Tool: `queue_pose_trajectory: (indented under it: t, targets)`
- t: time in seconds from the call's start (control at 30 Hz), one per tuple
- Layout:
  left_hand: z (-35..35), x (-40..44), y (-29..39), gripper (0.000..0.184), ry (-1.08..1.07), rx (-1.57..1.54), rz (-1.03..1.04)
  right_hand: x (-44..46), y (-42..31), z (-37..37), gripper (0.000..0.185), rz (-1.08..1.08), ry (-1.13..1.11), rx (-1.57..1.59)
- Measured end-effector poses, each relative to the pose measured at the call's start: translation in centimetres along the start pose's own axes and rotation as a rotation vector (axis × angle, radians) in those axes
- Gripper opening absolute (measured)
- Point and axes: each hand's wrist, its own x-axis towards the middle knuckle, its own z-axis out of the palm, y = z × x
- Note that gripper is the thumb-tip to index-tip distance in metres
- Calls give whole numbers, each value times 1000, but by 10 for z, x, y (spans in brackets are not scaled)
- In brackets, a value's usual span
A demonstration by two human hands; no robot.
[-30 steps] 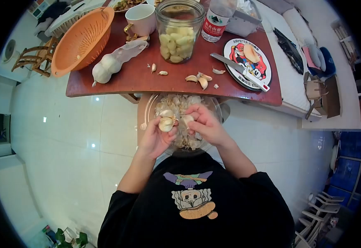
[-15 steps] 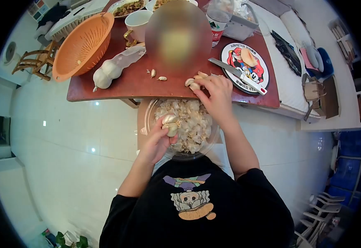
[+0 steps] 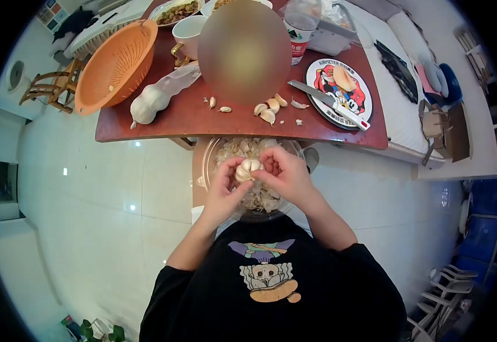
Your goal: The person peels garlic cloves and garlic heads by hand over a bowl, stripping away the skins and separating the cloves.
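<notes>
A whole garlic bulb (image 3: 249, 170) is held between my two hands above a clear bowl (image 3: 205, 168) of papery garlic skins (image 3: 264, 199). My left hand (image 3: 224, 191) is closed around the bulb's left side. On the other side, my right hand (image 3: 287, 175) has its thumb and curled fingers against the bulb. Several loose garlic cloves (image 3: 267, 115) lie near the table's front edge, with two more cloves (image 3: 225, 109) to their left. Bits of skin (image 3: 299, 104) lie beside them.
On the red table (image 3: 174, 128) are an orange colander (image 3: 103, 85), white netting with garlic bulbs (image 3: 150, 105), a mug (image 3: 188, 31), a bottle (image 3: 299, 37) and a cartoon plate (image 3: 367, 94) bearing a knife (image 3: 342, 109). A blurred patch covers the table's middle.
My right hand has left the cloves on the table and come down to the garlic bulb. My left hand has shifted slightly right with the bulb, which is now turned.
</notes>
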Motion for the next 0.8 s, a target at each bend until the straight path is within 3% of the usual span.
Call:
queue_pose_trajectory:
  t: [0.1, 0.2, 0.33, 0.53, 0.63, 0.8]
  targets:
    - [4, -1, 3, 44, -3, -12, 4, -1, 14, 6, 20, 58, -61, 167]
    - [4, -5, -5, 42, 55, 43, -67, -4, 24, 15, 22, 141, -122, 523]
    - [9, -11, -9, 37, 122, 100, 48, -8, 24, 21, 22, 128, -171, 667]
    - [0, -10, -8, 35, 101, -16, 16, -12, 29, 30, 21, 63, -183, 635]
    - [-2, -5, -8, 36, 92, -235, -24, -9, 31, 23, 19, 59, -226, 704]
    - [-12, 6, 3, 33, 30, -780, -212, 14, 24, -15, 14, -51, -26, 456]
